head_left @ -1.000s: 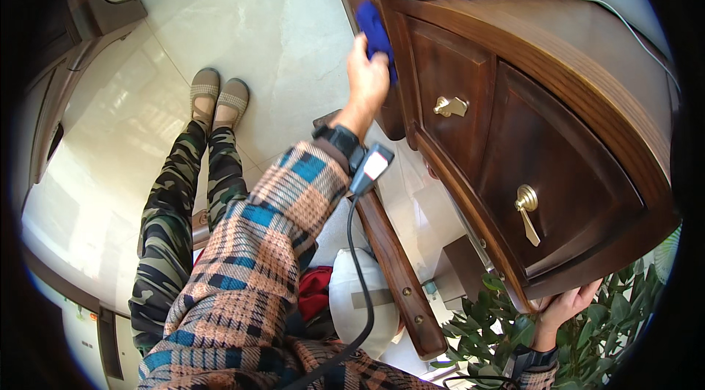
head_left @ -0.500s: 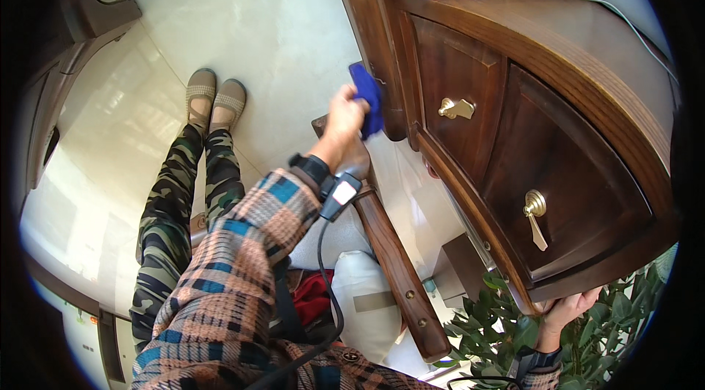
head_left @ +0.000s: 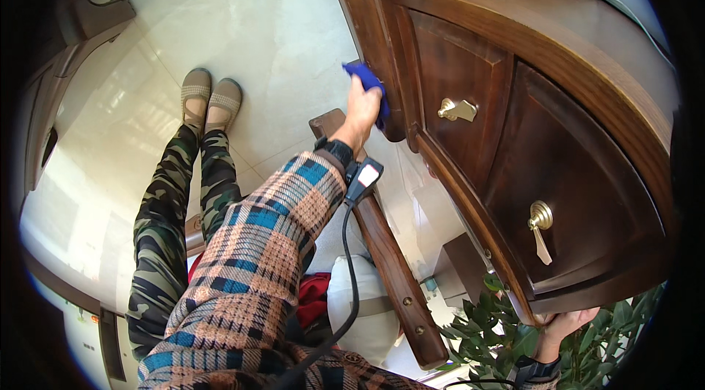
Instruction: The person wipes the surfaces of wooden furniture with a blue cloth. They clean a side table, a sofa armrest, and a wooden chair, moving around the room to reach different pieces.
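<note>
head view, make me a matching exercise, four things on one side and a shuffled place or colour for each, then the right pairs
Things:
1. cloth
2. drawer pulls
3. plant
4. shoes

Places or colours:
a. side by side on the pale tiled floor
b. blue, in the left hand
c. green, at the lower right
d. gold-coloured

Right pairs: 1-b, 2-d, 3-c, 4-a

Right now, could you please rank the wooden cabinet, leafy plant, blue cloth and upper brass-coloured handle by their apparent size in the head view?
1. Wooden cabinet
2. Leafy plant, partly hidden
3. Blue cloth, partly covered
4. Upper brass-coloured handle
</note>
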Demonstrator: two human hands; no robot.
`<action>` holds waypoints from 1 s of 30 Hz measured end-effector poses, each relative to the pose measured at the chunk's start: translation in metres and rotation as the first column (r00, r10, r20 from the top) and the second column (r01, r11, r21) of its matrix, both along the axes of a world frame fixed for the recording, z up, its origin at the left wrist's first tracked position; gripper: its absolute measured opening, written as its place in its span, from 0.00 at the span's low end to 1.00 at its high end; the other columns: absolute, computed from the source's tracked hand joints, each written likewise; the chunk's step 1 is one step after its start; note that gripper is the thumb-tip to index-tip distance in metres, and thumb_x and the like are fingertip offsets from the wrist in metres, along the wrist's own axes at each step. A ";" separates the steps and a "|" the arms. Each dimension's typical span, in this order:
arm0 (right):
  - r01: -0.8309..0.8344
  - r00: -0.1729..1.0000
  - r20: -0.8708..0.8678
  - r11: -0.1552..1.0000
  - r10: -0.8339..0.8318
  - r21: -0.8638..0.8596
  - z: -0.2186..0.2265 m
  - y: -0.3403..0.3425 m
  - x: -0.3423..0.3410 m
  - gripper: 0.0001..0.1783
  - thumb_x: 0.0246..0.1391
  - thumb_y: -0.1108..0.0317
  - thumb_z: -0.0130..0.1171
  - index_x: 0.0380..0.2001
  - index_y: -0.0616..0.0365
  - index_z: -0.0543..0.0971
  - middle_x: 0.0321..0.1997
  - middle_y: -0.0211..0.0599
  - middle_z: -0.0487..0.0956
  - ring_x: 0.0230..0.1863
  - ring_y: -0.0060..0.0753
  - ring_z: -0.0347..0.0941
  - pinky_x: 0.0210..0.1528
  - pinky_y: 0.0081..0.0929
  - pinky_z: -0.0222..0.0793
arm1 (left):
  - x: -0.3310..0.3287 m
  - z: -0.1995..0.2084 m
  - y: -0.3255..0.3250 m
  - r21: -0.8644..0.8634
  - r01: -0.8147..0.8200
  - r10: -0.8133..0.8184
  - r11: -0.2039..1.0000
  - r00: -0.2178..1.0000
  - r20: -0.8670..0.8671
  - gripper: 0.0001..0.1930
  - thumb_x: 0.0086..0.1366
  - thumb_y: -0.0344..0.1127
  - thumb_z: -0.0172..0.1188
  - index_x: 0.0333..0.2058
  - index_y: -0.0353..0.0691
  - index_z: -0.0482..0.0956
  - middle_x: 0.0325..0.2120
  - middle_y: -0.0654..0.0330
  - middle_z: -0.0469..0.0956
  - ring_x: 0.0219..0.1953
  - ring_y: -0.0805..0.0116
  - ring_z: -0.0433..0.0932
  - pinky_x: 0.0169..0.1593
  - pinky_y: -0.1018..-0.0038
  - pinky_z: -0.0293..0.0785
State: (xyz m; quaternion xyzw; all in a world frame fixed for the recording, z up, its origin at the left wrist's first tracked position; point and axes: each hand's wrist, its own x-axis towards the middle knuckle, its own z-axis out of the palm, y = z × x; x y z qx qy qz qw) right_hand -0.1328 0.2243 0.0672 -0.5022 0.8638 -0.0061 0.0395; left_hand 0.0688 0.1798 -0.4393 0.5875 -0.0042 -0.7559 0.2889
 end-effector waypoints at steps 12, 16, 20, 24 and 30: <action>0.067 0.998 -0.005 0.996 -0.067 -0.058 0.002 0.001 -0.002 0.16 0.58 0.72 0.47 0.49 0.67 0.68 0.48 0.38 0.73 0.46 0.28 0.69 0.51 0.27 0.66 | 0.006 0.034 -0.021 0.014 -0.132 0.132 0.991 0.991 0.011 0.22 0.56 0.25 0.50 0.52 0.33 0.64 0.39 0.52 0.74 0.39 0.64 0.74 0.42 0.69 0.73; 0.074 0.997 -0.003 0.995 -0.075 -0.067 0.001 -0.001 -0.002 0.16 0.58 0.72 0.47 0.49 0.67 0.68 0.48 0.38 0.73 0.46 0.28 0.69 0.51 0.27 0.66 | 0.008 0.035 -0.041 -0.215 -0.019 0.080 0.976 0.958 0.275 0.36 0.54 0.25 0.51 0.64 0.31 0.51 0.59 0.41 0.63 0.58 0.51 0.66 0.62 0.66 0.61; 0.086 0.996 -0.014 0.993 -0.088 -0.075 0.001 0.000 -0.003 0.17 0.58 0.72 0.47 0.49 0.67 0.68 0.48 0.38 0.73 0.46 0.28 0.69 0.51 0.27 0.66 | -0.020 0.027 0.008 -0.185 0.118 -0.059 0.976 0.954 0.295 0.38 0.51 0.24 0.50 0.63 0.32 0.49 0.62 0.39 0.55 0.64 0.42 0.55 0.67 0.63 0.51; 0.097 0.994 -0.033 0.992 -0.100 -0.082 0.002 0.002 -0.004 0.17 0.58 0.72 0.47 0.50 0.67 0.68 0.49 0.38 0.73 0.46 0.28 0.69 0.51 0.27 0.65 | -0.042 0.011 0.060 0.124 0.001 -0.004 0.992 1.000 0.019 0.25 0.56 0.21 0.47 0.55 0.39 0.61 0.39 0.56 0.73 0.39 0.63 0.72 0.44 0.70 0.71; 0.142 0.986 -0.075 0.985 -0.150 -0.102 0.004 0.006 -0.002 0.17 0.59 0.71 0.47 0.50 0.67 0.68 0.49 0.38 0.72 0.47 0.29 0.69 0.51 0.27 0.65 | -0.042 -0.050 0.088 0.380 -0.004 0.092 0.925 0.972 -0.215 0.26 0.54 0.19 0.47 0.53 0.39 0.65 0.36 0.58 0.75 0.34 0.64 0.74 0.35 0.69 0.73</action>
